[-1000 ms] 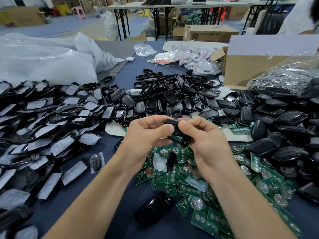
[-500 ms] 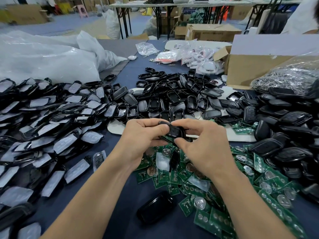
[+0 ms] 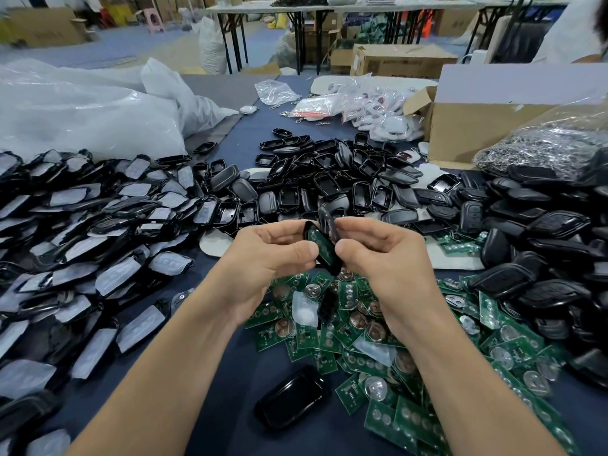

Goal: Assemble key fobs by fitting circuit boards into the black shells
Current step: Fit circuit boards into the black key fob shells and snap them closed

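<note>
My left hand (image 3: 273,255) holds a black shell half (image 3: 320,246) with a green circuit board seated in it, its inside turned toward me. My right hand (image 3: 381,255) pinches a second black shell half (image 3: 329,222) edge-on, just above and to the right of the first. The two halves stand apart in a narrow V over a heap of loose green circuit boards (image 3: 355,327).
Empty black shells (image 3: 329,179) are piled behind my hands. Shells with white film (image 3: 98,232) cover the left, closed fobs (image 3: 543,245) the right. A single black shell (image 3: 292,398) lies near me. A cardboard box (image 3: 487,120) and plastic bags (image 3: 82,110) stand at the back.
The piece I held closed between both hands is now split open: my right hand has lifted one shell half away, and the green board shows in the half in my left hand.
</note>
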`<state>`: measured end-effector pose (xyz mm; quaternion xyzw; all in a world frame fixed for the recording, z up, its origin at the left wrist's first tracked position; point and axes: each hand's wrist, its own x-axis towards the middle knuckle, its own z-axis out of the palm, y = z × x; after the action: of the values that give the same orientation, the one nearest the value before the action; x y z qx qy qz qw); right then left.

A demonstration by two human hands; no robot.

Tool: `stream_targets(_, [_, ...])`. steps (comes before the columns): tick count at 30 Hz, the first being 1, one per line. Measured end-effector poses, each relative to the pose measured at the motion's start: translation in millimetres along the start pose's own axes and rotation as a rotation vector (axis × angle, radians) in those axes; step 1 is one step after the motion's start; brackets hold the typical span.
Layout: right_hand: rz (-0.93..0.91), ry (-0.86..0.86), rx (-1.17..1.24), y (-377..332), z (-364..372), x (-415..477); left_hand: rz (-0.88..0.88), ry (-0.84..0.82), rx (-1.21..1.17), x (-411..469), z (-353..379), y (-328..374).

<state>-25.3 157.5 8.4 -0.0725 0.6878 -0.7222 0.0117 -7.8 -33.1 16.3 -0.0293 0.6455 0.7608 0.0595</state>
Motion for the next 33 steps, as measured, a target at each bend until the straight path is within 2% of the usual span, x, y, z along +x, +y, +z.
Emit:
stream_targets(3, [0.091,-0.023,0.148,0.8,-4.1,2.5,-0.007,0.038,-0.017,0.7,-0.4,0.8])
stream_targets(8, [0.013,-0.108,-0.034,1.9,-3.0,-1.2,0.018,0.061,-0.009,-1.9,0.7,2.3])
stream_targets(18, [-0.124,-0.056,-0.322,-0.7,1.6,-7.7,0.156,0.148,0.135,-4.6,5.6,-0.9])
stream_targets(25, [-0.163,-0.029,-0.284,-3.8,6.0,-10.3,0.256,0.041,0.13,-8.5,9.0,4.9])
stream_targets(33, [-0.227,0.001,-0.37,-6.3,8.4,-14.3,0.262,0.063,0.175,-10.4,9.1,4.6])
